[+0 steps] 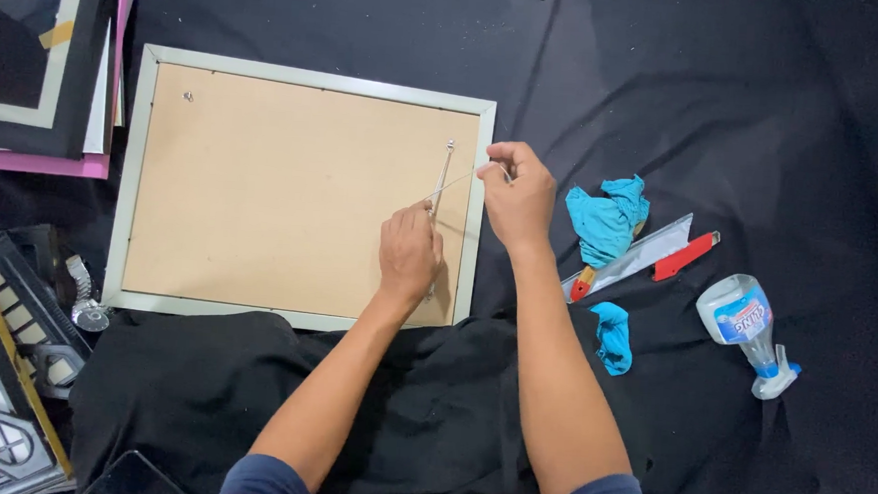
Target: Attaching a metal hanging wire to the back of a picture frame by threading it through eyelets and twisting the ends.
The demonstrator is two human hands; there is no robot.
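Your left hand [410, 252] rests on the brown backing board of the picture frame [308, 75], near its right edge, fingers closed on the lower end of a thin pale string [454, 184]. Your right hand [518, 194] sits just past the frame's right rail, thumb and fingertips pinched on the string's other end, so the string runs taut between your two hands, slanting up to the right. It crosses a thin metal tool [444, 177] that stands along the board beside your left hand; whether that hand also grips the tool cannot be told. There is one frame lying face down on the black cloth [766, 114], one string and one tool. The frame has a pale silvery rim around a plain tan board, with a small metal fitting near its upper left corner. To your right lie two blue rags [606, 221], one red-handled cutter [686, 255], one clear ruler [649, 250] and one spray bottle [745, 323] on its side.
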